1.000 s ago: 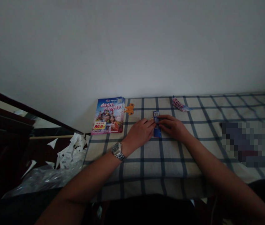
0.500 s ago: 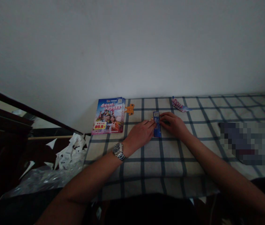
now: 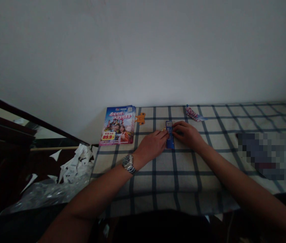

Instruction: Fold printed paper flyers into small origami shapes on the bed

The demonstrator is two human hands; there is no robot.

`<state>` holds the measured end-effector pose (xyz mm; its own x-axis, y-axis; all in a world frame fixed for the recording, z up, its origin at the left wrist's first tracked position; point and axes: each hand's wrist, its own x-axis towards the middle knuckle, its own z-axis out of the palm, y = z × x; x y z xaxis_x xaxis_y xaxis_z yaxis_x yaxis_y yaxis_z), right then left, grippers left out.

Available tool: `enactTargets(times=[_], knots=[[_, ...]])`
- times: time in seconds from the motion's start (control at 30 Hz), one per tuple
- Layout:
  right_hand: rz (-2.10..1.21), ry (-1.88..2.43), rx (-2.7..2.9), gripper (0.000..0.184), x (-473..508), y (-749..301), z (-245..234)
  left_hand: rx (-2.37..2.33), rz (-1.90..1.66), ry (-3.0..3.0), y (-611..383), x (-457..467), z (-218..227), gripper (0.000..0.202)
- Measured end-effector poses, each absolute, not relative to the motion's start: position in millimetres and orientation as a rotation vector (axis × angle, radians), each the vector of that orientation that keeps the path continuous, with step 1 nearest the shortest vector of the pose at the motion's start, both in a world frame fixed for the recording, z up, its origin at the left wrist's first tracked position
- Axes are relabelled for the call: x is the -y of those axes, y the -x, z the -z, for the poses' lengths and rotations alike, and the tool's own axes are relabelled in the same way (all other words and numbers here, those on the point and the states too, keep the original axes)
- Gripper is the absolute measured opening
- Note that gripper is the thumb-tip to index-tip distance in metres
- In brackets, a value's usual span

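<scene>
A narrow folded flyer (image 3: pixel 170 143), dark blue with a QR code at its top, lies upright in my view on the checked cloth. My left hand (image 3: pixel 154 143), with a metal watch on its wrist, presses its closed fingers on the flyer's left side. From the right, my right hand (image 3: pixel 186 134) pinches the flyer's edge between thumb and fingers. A bit of yellow shows by the left fingertips, too small to make out. To the left of my hands lies a stack of printed flyers (image 3: pixel 117 125), with an orange bear-shaped piece (image 3: pixel 140 118) beside it.
A pleated paper piece (image 3: pixel 193 113) lies near the wall, behind my right hand. At the right is a blurred-out dark object (image 3: pixel 261 157). Torn white paper (image 3: pixel 81 162) and clear plastic (image 3: pixel 54 190) sit left of the checked cloth (image 3: pixel 163 168).
</scene>
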<state>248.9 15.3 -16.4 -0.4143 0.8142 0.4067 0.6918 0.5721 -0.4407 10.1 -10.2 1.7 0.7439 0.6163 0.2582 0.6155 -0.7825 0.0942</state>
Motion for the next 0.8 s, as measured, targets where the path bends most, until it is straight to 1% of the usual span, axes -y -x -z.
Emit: enactTargets(times=[0.33,0.63,0.8], knots=[[-0.238,1.226,2.253,0.004,-16.7,-247.0,15.2,-1.037,-0.435,-2.912,-10.0,10.3,-3.1,0.037],[-0.230,1.234,2.252,0.003,-16.6,-247.1,16.5,-1.036,-0.447,-2.909,-8.9,10.8,-1.6,0.042],[-0.221,1.235,2.252,0.005,-16.6,-246.6,14.4,-1.023,-0.427,-2.934,-8.9,11.0,-2.3,0.041]])
